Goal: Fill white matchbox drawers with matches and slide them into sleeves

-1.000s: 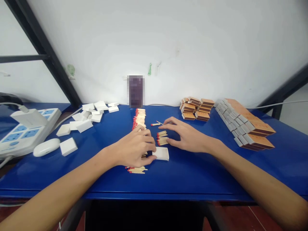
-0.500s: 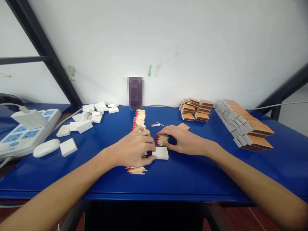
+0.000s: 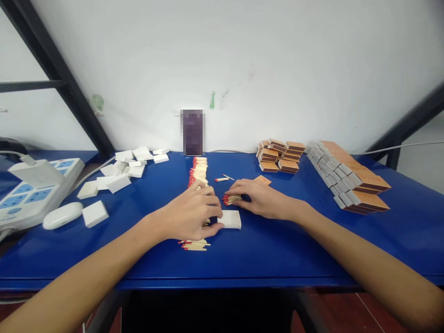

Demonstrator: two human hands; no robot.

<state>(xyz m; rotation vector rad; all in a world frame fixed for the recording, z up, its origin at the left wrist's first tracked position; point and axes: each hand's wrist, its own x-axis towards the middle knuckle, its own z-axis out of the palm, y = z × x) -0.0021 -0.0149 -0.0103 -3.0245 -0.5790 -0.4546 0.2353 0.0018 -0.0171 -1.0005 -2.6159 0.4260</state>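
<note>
Red-tipped matches [image 3: 231,199], loose a second ago, are now pinched together by the right hand [image 3: 263,201]. The tray [image 3: 231,219] stays gripped by the left hand [image 3: 190,215].

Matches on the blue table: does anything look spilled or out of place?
Yes, mildly. Two stray matches lie loose beyond the right hand, apart from the long match row. One flat orange piece lies alone, away from the orange stacks. The white trays are scattered rather than stacked.
</note>
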